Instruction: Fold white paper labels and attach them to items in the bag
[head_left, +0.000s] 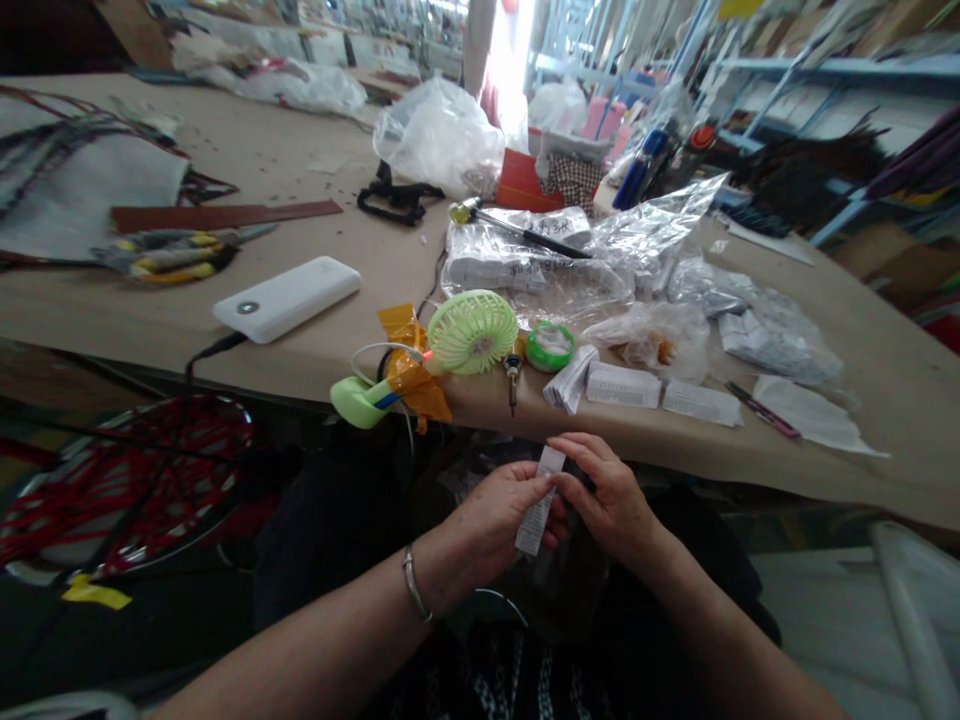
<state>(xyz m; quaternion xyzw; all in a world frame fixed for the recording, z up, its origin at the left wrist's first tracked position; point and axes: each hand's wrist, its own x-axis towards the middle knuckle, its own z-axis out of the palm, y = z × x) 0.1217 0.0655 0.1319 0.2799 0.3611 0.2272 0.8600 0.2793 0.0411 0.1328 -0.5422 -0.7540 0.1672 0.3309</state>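
A narrow white printed label (533, 522) is held over my lap, just off the table's front edge. My left hand (501, 515) grips it between thumb and fingers, a bracelet on that wrist. From the right, my right hand (611, 498) pinches the label's upper part with thumb and fingertips. On the table beyond lie a folded bundle of labels (571, 380), a flat stack of printed labels (623, 385) and another label stack (703, 402). A small green round tub (550, 346) with whitish contents stands behind the bundle.
A green handheld fan (472, 333) with orange tape and a pointed metal-tipped tool (513, 380) lie near the front edge. A white power bank (289, 298), pliers (180, 255), plastic-wrapped packs (517, 255) and a slim cutter (763, 410) are around. A red-strung round basket (127, 480) stands lower left.
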